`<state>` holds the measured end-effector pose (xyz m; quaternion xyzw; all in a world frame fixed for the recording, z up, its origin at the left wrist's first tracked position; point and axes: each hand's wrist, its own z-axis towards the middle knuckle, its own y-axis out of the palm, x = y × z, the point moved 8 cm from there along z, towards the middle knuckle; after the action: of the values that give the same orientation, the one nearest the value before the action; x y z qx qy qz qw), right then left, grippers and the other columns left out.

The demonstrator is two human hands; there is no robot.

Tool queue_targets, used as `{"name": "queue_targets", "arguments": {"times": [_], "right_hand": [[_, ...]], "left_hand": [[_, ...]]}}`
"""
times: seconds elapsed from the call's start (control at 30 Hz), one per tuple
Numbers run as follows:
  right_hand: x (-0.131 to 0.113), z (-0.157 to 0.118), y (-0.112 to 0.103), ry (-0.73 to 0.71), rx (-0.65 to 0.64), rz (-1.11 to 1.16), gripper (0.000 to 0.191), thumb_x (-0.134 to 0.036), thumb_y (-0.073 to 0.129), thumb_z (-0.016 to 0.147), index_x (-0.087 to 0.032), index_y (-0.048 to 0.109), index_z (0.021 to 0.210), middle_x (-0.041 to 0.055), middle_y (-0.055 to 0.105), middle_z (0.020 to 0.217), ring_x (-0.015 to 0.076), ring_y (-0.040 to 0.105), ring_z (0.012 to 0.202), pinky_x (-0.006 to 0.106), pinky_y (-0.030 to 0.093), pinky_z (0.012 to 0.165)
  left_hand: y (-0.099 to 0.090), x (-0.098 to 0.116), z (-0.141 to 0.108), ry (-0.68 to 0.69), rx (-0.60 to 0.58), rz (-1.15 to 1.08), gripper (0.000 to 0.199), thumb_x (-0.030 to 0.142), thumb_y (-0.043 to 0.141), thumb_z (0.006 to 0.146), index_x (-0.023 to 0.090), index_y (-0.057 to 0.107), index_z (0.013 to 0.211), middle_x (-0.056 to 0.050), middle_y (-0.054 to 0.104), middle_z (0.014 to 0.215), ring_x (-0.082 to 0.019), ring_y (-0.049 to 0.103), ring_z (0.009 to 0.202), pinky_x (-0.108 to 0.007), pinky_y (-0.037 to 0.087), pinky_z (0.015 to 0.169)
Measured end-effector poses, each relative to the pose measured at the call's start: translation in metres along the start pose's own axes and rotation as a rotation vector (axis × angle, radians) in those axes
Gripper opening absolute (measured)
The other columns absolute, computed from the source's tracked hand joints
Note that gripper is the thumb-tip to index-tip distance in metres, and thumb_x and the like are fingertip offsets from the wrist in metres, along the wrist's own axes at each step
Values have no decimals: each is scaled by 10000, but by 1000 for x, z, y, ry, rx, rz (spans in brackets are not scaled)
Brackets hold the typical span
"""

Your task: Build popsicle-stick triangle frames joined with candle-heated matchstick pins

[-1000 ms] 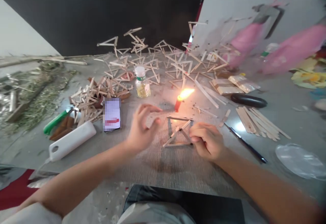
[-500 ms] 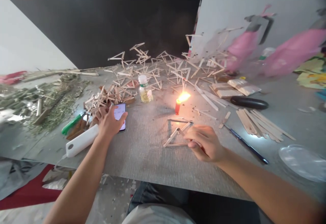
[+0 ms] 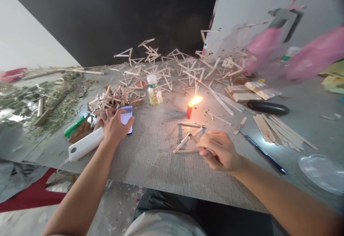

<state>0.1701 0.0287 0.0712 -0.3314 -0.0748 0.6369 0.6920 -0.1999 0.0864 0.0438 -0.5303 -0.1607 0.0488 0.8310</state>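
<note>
My left hand point(image 3: 114, 125) rests with spread fingers over a lit phone point(image 3: 126, 119), thumb and index finger at its screen. Beside its wrist lies a white power strip point(image 3: 86, 144). At the right, my right hand point(image 3: 217, 150) has its fingers bent together on the right end of a small wooden stick frame point(image 3: 185, 143) lying on the table; the fingertips partly hide the sticks there. Just behind the frame stands a short red candle point(image 3: 189, 111) with a bright flame leaning right.
A bottle of yellowish liquid point(image 3: 154, 94) stands before many joined stick shapes point(image 3: 166, 73). Loose sticks pile up point(image 3: 107, 101) at left. Flat sticks point(image 3: 279, 130), a pen point(image 3: 264, 153), a black oval object point(image 3: 268, 107) and a clear lid point(image 3: 321, 173) lie at right.
The camera view has shifted slightly, so objects on the right appear farther right. My left fingers have moved a little at the phone. My right hand stays at the stick frame.
</note>
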Motion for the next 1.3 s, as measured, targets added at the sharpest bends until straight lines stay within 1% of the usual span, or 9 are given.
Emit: {"name": "queue_targets", "arguments": {"times": [0.4, 0.6, 0.7, 0.8, 0.87, 0.93, 1.0, 1.17, 1.3], "right_hand": [[-1, 0, 1, -6, -6, -15, 293, -359, 465, 1079, -219, 557, 839, -38, 558, 624, 110, 433, 519, 293, 336, 547], [1, 0, 0, 1, 5, -36, 225, -303, 504, 1050, -224, 564, 848, -47, 576, 608, 101, 425, 487, 287, 336, 534], [3, 2, 0, 36, 18, -58, 183, -203, 567, 994, -225, 551, 813, -50, 581, 609, 99, 439, 500, 272, 361, 541], [5, 4, 1, 98, 41, -78, 184, -172, 584, 966, -223, 554, 792, -49, 552, 597, 106, 460, 514, 262, 380, 540], [7, 5, 0, 132, 57, -91, 162, -175, 583, 961, -216, 580, 804, -46, 546, 595, 106, 469, 511, 254, 381, 527], [9, 5, 0, 156, 67, -104, 141, -178, 593, 955, -206, 605, 817, -42, 561, 604, 101, 476, 506, 245, 375, 516], [13, 4, 1, 187, 61, -118, 135, -184, 607, 951, -197, 619, 817, -39, 568, 612, 96, 476, 506, 240, 365, 510], [21, 0, 2, 269, 59, -129, 128, -225, 639, 950, -193, 620, 827, -36, 566, 625, 94, 484, 522, 239, 377, 517], [21, 0, 5, 307, 43, -134, 34, -223, 652, 928, -198, 640, 909, -29, 600, 673, 91, 475, 515, 239, 399, 512]], "left_hand": [[3, 3, -1, 27, -47, -9, 486, 638, 637, 887, 287, 740, 1207, -191, 541, 1338, -502, 448, 1288, -711, 329, 1085], [-23, 14, -13, 70, 194, -159, 366, 494, 653, 917, 224, 724, 1153, -184, 577, 1300, -429, 497, 1298, -635, 356, 1132], [-36, 39, -27, 212, 249, -402, 205, 358, 603, 955, 200, 709, 1031, -134, 649, 1100, -320, 612, 1130, -510, 464, 1048], [-30, 90, -47, 437, 8, -671, 116, 262, 598, 954, 207, 677, 1019, -54, 676, 933, -218, 640, 886, -381, 515, 851], [-26, 124, -61, 524, -137, -856, 114, 232, 588, 969, 205, 664, 1051, -39, 693, 937, -186, 639, 857, -344, 505, 809], [-23, 154, -71, 590, -193, -985, 124, 242, 587, 987, 202, 651, 1085, -43, 694, 975, -175, 639, 880, -339, 496, 821], [-22, 176, -76, 633, -140, -1095, 132, 273, 602, 994, 196, 645, 1092, -55, 684, 1014, -173, 630, 900, -342, 487, 831], [2, 190, -76, 570, -98, -1274, 261, 399, 561, 1036, 196, 644, 1178, -81, 658, 1054, -202, 609, 951, -387, 473, 861], [17, 189, -82, 620, -210, -1337, 258, 357, 565, 1047, 205, 661, 1232, -85, 662, 1056, -201, 619, 962, -395, 507, 877]]}}
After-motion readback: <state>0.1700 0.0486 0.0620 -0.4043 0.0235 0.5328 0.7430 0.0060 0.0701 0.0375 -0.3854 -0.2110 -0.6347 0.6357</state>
